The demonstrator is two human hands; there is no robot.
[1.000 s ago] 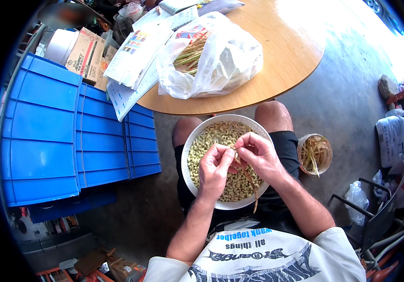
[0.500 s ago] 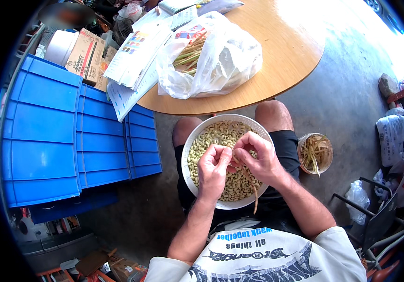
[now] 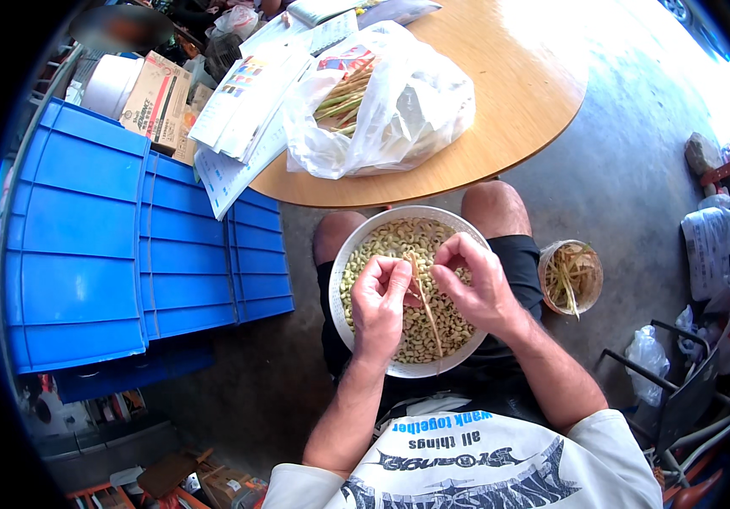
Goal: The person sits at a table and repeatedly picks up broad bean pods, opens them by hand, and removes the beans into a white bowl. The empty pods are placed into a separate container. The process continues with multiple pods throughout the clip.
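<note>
Both hands, left (image 3: 379,299) and right (image 3: 475,284), pinch a long pod (image 3: 425,304) with closed fingers above the near bowl (image 3: 356,246) of beans (image 3: 390,242).

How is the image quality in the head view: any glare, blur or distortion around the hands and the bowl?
Head view: sunlight blows out the round wooden table and floor at upper right; fisheye bends the blue plastic crates near the black rim; left hand, right hand and the round metal bowl of pale beans are sharp, evenly lit.

Cluttered home yard or shed: concrete floor (image 3: 628,153), blue crates (image 3: 110,246), round wooden table (image 3: 518,93)
</note>
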